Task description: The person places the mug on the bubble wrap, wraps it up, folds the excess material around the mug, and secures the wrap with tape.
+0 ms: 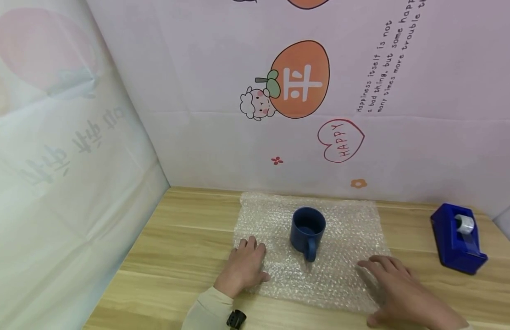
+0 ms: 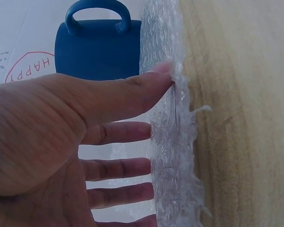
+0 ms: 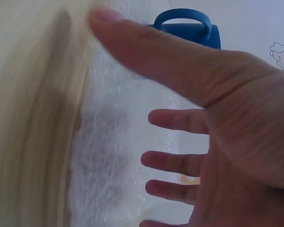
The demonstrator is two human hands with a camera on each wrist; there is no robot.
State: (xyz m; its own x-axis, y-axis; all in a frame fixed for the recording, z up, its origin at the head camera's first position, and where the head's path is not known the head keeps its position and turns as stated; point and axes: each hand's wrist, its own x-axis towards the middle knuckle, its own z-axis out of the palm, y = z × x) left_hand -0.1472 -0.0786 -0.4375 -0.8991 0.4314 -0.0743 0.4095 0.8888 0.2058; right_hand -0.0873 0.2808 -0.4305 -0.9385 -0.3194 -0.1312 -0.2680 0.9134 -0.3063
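A dark blue mug [image 1: 307, 231] stands upright on a sheet of bubble wrap [image 1: 346, 256], its handle turned toward the near side. My left hand [image 1: 244, 266] rests on the sheet's left part. In the left wrist view its fingertips and thumb [image 2: 132, 97] touch the wrap near the edge, fingers spread and fairly straight. Over the sheet's near right corner hovers my right hand [image 1: 399, 288], thumb and fingers [image 3: 175, 163] spread apart with nothing between them. The mug [image 3: 191, 35] shows partly behind the right thumb.
A blue tape dispenser [image 1: 457, 240] with a roll of tape stands on the wooden table [image 1: 176, 243] at the right. Behind the table hangs a printed white cloth [image 1: 205, 114], and another cloth [image 1: 73, 160] closes off the left side.
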